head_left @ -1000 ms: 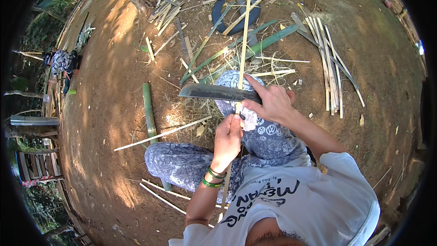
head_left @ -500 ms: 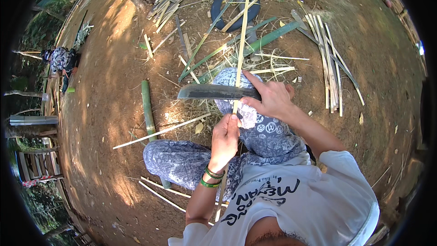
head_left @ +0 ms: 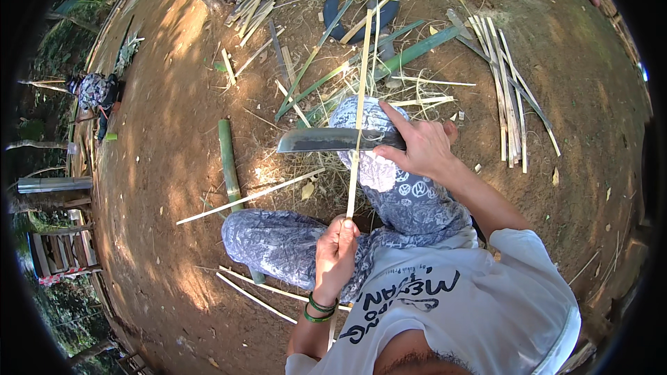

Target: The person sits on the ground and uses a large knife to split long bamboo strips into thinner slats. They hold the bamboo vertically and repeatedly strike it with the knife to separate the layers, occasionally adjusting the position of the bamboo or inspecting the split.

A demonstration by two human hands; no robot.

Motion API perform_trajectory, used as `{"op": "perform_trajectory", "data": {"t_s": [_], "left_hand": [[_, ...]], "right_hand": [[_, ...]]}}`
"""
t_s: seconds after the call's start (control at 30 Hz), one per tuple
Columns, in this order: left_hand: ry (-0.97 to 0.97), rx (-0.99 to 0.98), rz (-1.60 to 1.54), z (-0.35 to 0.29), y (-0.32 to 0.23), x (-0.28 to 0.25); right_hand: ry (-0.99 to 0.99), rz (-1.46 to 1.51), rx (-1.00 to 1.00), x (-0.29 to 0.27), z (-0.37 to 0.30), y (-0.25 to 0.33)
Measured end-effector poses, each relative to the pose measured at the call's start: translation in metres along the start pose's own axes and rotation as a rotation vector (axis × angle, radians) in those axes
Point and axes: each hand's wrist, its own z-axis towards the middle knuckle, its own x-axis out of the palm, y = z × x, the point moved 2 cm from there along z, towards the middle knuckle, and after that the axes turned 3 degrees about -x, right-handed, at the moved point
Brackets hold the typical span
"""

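Note:
My left hand [head_left: 336,248] is closed around the near end of a long pale bamboo strip [head_left: 353,184], close to my belly. The strip runs away from me over my right knee and crosses the dark blade of a machete [head_left: 313,140]. My right hand [head_left: 425,146] grips the machete at its handle end, thumb against the blade and index finger stretched forward along the knee. The handle is hidden under that hand. The blade lies sideways across my knee, its tip to the left. Beside the strip's far part a thin pale sliver [head_left: 376,42] stands up.
Bamboo shavings [head_left: 333,97] and green split bamboo [head_left: 420,47] lie beyond my knee, near a black rubber ring [head_left: 392,10]. Bundled strips rest at right [head_left: 511,97] and far left [head_left: 253,14]. A green bamboo pole [head_left: 226,156] lies left.
My left hand has pulled the strip back toward my belly, drawing it along the blade. The machete and my right hand stay nearly in place on the knee.

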Motion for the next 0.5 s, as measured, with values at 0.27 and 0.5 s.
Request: {"op": "perform_trajectory", "data": {"t_s": [0.27, 0.5], "left_hand": [[-0.044, -0.017, 0.13, -0.031, 0.012, -0.008], [-0.021, -0.126, -0.096, -0.067, 0.041, -0.026]], "right_hand": [[-0.042, 0.062, 0.121, 0.0, 0.0, -0.005], [-0.199, 0.279, 0.283, 0.002, -0.006, -0.033]]}}
